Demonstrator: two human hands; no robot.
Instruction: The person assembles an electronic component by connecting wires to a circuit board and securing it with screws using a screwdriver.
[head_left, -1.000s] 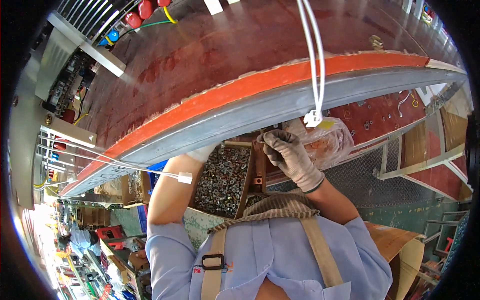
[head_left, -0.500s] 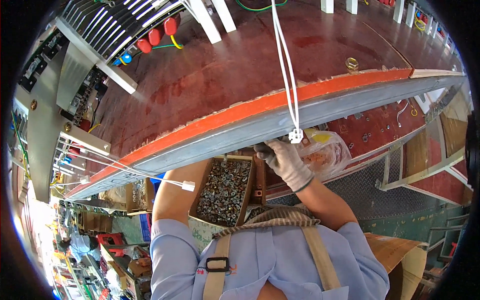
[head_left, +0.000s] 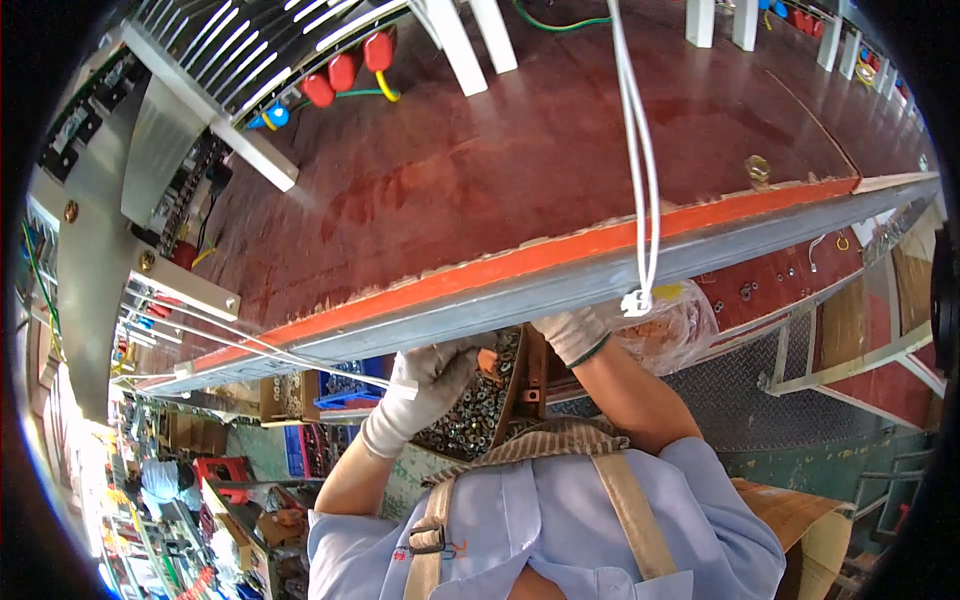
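Note:
My left hand (head_left: 425,388), in a grey-white work glove with a bare fingertip showing, hovers over a cardboard box (head_left: 517,390) of small metal nuts and washers (head_left: 468,424). Its fingers are bent together; anything inside them is too hidden to make out. My right hand (head_left: 574,336), also gloved, reaches under the grey metal edge beam (head_left: 480,318) of the red-topped bench (head_left: 440,180). The beam covers its fingers. White cable ties or cords with a white connector (head_left: 636,302) hang just above the right wrist.
A clear plastic bag (head_left: 680,330) lies on a lower red shelf with loose washers (head_left: 748,291). Blue bins (head_left: 350,380) and a box of washers (head_left: 287,396) stand left. A metal frame with red caps (head_left: 378,52) occupies the back left. A person (head_left: 165,482) is far left.
My left hand has come into view from beneath the beam and is over the fastener box. The right hand has slid further under the beam. The whole view has shifted slightly.

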